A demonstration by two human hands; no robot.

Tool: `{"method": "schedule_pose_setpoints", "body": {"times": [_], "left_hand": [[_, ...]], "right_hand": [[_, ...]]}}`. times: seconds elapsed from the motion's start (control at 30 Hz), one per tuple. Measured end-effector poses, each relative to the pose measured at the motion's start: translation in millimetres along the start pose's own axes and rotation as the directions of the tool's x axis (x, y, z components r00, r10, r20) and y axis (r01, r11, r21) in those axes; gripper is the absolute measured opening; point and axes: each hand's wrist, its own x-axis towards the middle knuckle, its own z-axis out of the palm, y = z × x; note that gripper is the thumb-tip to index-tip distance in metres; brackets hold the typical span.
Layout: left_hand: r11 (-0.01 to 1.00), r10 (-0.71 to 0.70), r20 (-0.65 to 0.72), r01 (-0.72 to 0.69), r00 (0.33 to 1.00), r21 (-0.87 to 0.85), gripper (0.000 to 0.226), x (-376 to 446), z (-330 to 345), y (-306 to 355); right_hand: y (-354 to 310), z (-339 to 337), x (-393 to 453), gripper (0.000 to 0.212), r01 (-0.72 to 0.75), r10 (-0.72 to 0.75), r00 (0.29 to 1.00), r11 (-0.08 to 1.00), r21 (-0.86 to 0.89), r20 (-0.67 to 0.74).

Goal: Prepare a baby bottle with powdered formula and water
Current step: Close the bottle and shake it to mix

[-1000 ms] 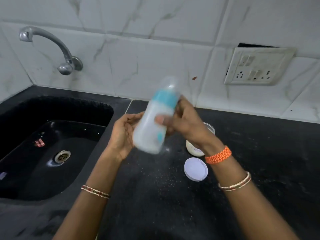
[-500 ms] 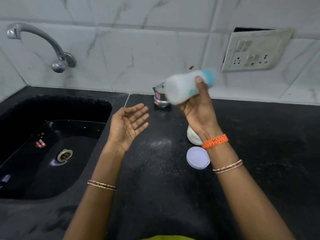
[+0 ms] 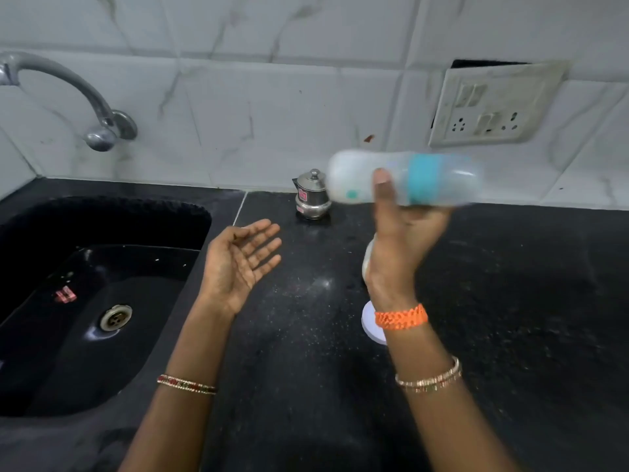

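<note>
My right hand [image 3: 398, 240] grips a baby bottle [image 3: 405, 177] that lies sideways in the air above the counter, blurred, with its teal collar and clear cap pointing right and milky white liquid inside. My left hand [image 3: 240, 264] hovers over the counter, palm up, fingers spread, holding nothing. A white formula container [image 3: 367, 258] stands on the counter, mostly hidden behind my right wrist. Its round white lid [image 3: 371, 323] lies flat just in front of it.
A small steel pot with a lid [image 3: 311, 197] stands by the wall on the black counter [image 3: 306, 369]. A black sink [image 3: 102, 301] with a drain is at the left under a wall tap [image 3: 85, 97]. A socket plate [image 3: 493, 105] hangs on the tiled wall.
A second ago the bottle was tilted upright between both hands. My right hand has swung it up and right until it lies sideways, and my left hand has let go and stays open.
</note>
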Motion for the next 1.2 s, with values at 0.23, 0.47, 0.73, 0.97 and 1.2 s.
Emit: {"method": "schedule_pose_setpoints", "body": {"times": [0.23,0.47,0.73,0.97,1.2], "left_hand": [[1.0,-0.027,-0.03,0.027,0.999,0.005,0.031,6,6,-1],[0.999,-0.001,0.027,0.0,1.0,0.042,0.032,4,19,-1],[0.992,-0.012,-0.034,0.016,0.999,0.128,0.03,4,8,1],[0.965,-0.103,-0.122,0.129,0.987,0.23,0.027,12,-12,-14],[0.981,-0.057,-0.244,0.099,0.968,0.165,0.024,22,-22,-17]], "right_hand": [[-12,-17,13,0.061,0.382,-0.274,0.916,0.819,-0.427,0.294],[15,-16,7,0.065,0.598,-0.282,0.761,0.656,-0.461,0.585],[56,-20,20,0.068,0.237,0.315,0.782,0.649,-0.723,0.539],[88,-27,9,0.053,-0.592,0.689,0.709,0.697,-0.404,0.15],[79,-34,-16,0.044,-0.539,0.745,0.6,0.646,-0.541,0.291]]}}
